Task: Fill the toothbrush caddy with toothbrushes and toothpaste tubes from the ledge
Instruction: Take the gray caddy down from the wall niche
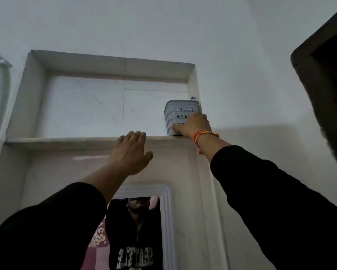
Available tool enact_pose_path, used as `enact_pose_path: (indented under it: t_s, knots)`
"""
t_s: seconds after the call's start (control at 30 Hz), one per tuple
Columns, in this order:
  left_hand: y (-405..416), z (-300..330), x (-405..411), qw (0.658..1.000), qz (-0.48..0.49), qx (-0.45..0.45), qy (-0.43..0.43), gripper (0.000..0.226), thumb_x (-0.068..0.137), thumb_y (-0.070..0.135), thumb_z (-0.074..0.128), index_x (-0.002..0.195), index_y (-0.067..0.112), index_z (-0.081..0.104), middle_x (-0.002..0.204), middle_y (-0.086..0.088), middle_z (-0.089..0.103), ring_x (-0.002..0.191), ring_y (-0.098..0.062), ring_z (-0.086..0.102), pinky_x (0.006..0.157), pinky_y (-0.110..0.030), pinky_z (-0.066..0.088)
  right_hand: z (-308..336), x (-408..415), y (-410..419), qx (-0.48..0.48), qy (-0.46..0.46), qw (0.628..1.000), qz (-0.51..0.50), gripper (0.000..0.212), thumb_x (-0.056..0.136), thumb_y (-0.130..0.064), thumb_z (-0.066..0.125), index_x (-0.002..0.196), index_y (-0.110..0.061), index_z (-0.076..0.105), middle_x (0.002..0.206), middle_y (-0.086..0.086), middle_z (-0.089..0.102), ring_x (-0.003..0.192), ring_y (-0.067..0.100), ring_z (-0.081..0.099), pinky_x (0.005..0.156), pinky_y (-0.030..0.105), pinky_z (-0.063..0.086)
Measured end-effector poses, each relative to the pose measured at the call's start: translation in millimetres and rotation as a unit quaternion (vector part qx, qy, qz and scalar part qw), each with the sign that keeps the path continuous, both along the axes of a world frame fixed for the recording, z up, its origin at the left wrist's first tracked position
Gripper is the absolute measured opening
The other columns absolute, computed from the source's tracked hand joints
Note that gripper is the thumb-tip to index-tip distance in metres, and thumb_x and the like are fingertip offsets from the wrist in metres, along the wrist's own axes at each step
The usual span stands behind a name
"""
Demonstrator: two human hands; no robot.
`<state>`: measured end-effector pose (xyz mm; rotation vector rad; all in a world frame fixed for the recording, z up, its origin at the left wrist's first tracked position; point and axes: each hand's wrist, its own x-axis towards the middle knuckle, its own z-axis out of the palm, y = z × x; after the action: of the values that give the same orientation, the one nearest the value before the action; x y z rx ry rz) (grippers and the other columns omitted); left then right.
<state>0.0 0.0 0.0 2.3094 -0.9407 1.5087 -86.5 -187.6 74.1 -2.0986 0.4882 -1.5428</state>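
Observation:
A pale grey perforated toothbrush caddy stands upright at the right end of a high marble ledge, against the niche's right wall. My right hand, with orange threads at the wrist, grips the caddy's lower front and side. A small purple tip pokes above the caddy's rim, and coloured bits show through its holes. My left hand is raised flat, fingers apart, its fingertips at the ledge's front edge left of the caddy, holding nothing. No loose toothbrushes or tubes are visible on the ledge from below.
The ledge is the floor of a recessed tiled niche above head height. A white-framed mirror hangs below it. A pipe runs down the left wall, and a dark door frame stands at the right.

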Motion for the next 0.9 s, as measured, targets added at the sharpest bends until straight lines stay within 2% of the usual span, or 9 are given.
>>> enact_pose_path:
  t_s: [0.07,0.2,0.3,0.47,0.6,0.67,0.73,0.8,0.9]
  knots:
    - [-2.7,-7.2,13.1,1.000,-0.002,-0.007,-0.022,0.080,0.098,0.054,0.043,0.161,0.013,0.015,0.167,-0.005,0.020,0.157,-0.024,0.008,0.128,-0.043,0.009,5.7,9.8,1.9,0.024,-0.027,0.999,0.017,0.109,0.059,-0.058,0.088,0.147,-0.011,0.044,0.138,0.010,0.055,0.124,0.028,0.060,0.103,0.036,0.054]
    - [-3.8,-15.7,32.4,0.998,-0.020,-0.010,-0.060,0.088,0.094,0.057,0.043,0.162,0.015,0.007,0.169,-0.002,0.011,0.158,-0.021,-0.004,0.128,-0.042,0.003,13.2,28.4,7.6,0.072,-0.062,0.995,0.025,0.126,0.038,-0.064,0.088,0.145,-0.011,0.044,0.135,0.009,0.058,0.118,0.026,0.063,0.100,0.038,0.057]
    - [-2.1,-15.5,36.8,0.997,-0.024,-0.001,-0.068,0.094,0.089,0.060,0.038,0.163,0.015,0.002,0.171,-0.001,0.003,0.158,-0.021,-0.010,0.128,-0.042,0.001,10.3,27.8,14.3,0.084,-0.098,0.992,-0.005,0.121,0.041,-0.066,0.090,0.138,-0.008,0.047,0.131,0.007,0.062,0.115,0.026,0.065,0.090,0.035,0.058]
    - [2.0,-14.2,39.5,0.998,-0.029,0.025,-0.054,0.099,0.090,0.060,0.043,0.162,0.017,-0.009,0.171,0.001,-0.012,0.155,-0.019,-0.021,0.127,-0.041,-0.005,5.4,10.2,27.6,0.065,-0.111,0.991,-0.029,0.115,0.051,-0.067,0.089,0.137,-0.007,0.042,0.130,0.011,0.055,0.111,0.029,0.064,0.072,0.034,0.047]
    - [8.8,-10.3,32.1,0.997,-0.059,0.046,-0.005,0.106,0.085,0.054,0.055,0.162,0.018,-0.007,0.170,0.003,-0.014,0.155,-0.017,-0.023,0.127,-0.040,-0.004,-2.6,-17.2,40.9,0.052,-0.134,0.990,-0.005,0.112,0.056,-0.061,0.090,0.139,-0.007,0.039,0.134,0.011,0.051,0.114,0.032,0.063,0.073,0.035,0.046]
    - [14.7,-10.1,24.8,0.993,-0.105,0.045,0.040,0.105,0.085,0.047,0.063,0.163,0.021,-0.003,0.170,0.007,-0.012,0.154,-0.013,-0.022,0.127,-0.040,0.002,-10.0,-35.0,49.0,0.048,-0.152,0.987,0.012,0.111,0.057,-0.060,0.090,0.140,-0.007,0.038,0.133,0.010,0.050,0.114,0.031,0.063,0.075,0.035,0.047]
    - [22.6,-17.0,14.2,0.982,-0.171,0.022,0.080,0.098,0.088,0.039,0.067,0.163,0.023,0.006,0.171,0.009,-0.003,0.156,-0.011,-0.014,0.127,-0.040,0.011,-20.7,-51.9,58.4,0.042,-0.162,0.986,0.025,0.111,0.059,-0.060,0.090,0.141,-0.006,0.037,0.134,0.010,0.049,0.115,0.031,0.062,0.078,0.034,0.047]
    - [29.5,-30.4,5.7,0.975,-0.204,-0.005,0.085,0.086,0.090,0.033,0.068,0.161,0.023,0.021,0.169,0.006,0.015,0.157,-0.016,0.010,0.124,-0.038,0.021,-35.9,-65.8,66.6,0.038,-0.172,0.984,0.039,0.113,0.060,-0.059,0.091,0.143,-0.006,0.036,0.137,0.011,0.047,0.117,0.031,0.060,0.083,0.036,0.049]
    - [40.1,-63.1,-7.7,0.965,-0.235,-0.031,0.109,0.069,0.090,0.028,0.069,0.152,0.021,0.040,0.158,0.001,0.040,0.139,-0.024,0.045,0.112,-0.036,0.037,-74.7,-79.4,78.4,0.038,-0.175,0.982,0.064,0.113,0.060,-0.053,0.094,0.145,-0.006,0.035,0.137,0.011,0.044,0.110,0.024,0.054,0.088,0.032,0.050]
